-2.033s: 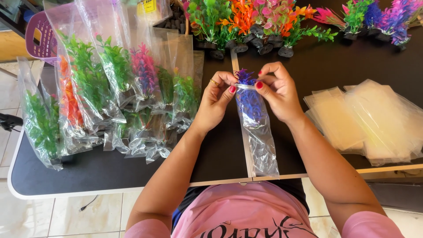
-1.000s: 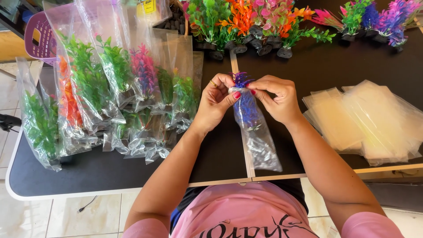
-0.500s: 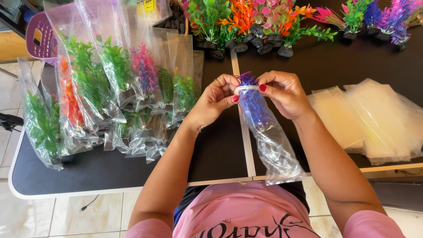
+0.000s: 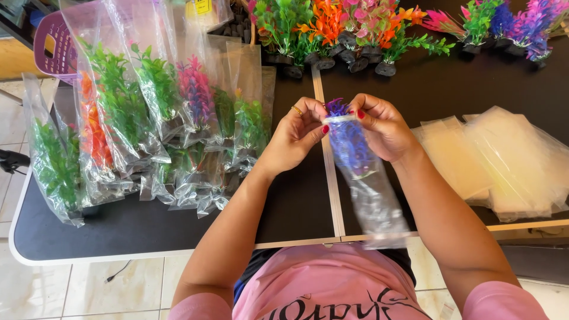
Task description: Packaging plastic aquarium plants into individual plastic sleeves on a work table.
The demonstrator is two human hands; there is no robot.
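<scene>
While the left hand (image 4: 294, 135) and right hand (image 4: 382, 125) pinch the clear bag (image 4: 370, 189) mouth, the purple plastic plant (image 4: 348, 142) could slip out if their grip loosens.

You look down on a black-topped table (image 4: 148, 228) with a white rim, standing on pale glossy floor tiles (image 4: 95, 287) in bright, even light.

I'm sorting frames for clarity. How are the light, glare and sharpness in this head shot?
Head view: even daylight, soft shadows on the black tabletop; white glare streaks the clear plastic bags of green, orange and pink plants; the left hand and right hand on the clear bag with a purple plastic plant look sharp; the bag's lower end is slightly smeared.
</scene>
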